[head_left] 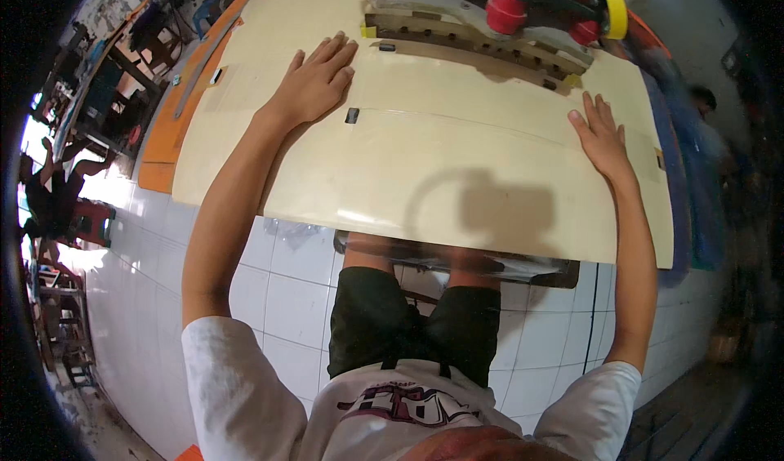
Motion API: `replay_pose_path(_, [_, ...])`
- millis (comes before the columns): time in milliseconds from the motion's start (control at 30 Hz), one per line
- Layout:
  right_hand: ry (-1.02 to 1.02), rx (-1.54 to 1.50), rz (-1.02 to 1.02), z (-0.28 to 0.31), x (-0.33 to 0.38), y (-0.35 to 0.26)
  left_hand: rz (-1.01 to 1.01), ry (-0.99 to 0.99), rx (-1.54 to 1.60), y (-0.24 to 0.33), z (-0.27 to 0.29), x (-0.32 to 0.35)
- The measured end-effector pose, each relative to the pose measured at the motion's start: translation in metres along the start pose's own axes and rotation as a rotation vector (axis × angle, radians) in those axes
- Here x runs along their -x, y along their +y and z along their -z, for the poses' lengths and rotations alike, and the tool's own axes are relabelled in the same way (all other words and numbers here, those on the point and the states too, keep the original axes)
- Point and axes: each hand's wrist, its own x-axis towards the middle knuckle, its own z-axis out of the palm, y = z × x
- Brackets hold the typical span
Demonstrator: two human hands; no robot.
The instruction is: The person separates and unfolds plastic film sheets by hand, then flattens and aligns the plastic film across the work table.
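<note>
A large cream-coloured sheet lies spread over an orange work table, hanging past its near edge. My left hand rests flat on the sheet's upper left, fingers spread, beside a small dark rectangular slot. My right hand presses flat on the sheet's right side, fingers pointing away from me. Neither hand holds anything. At the sheet's far edge sits a grey machine bar with holes and red knobs above it.
A yellow tape roll stands at the far right of the machine. White tiled floor lies beneath my knees. People sit at the far left near stools; another person is on the right.
</note>
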Motion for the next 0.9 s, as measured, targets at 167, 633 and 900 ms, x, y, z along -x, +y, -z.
replay_pose_path(167, [0.003,0.003,0.02,-0.002,-0.002,0.002,0.012,-0.015,0.022,0.004,-0.001,-0.002])
replay_pose_path(633, [0.03,-0.031,0.003,-0.001,-0.005,0.004,-0.034,0.014,0.097,0.012,0.008,-0.003])
replay_pose_path(900, [0.028,-0.012,0.012,-0.006,-0.005,0.007,-0.05,0.076,0.066,0.008,-0.005,-0.003])
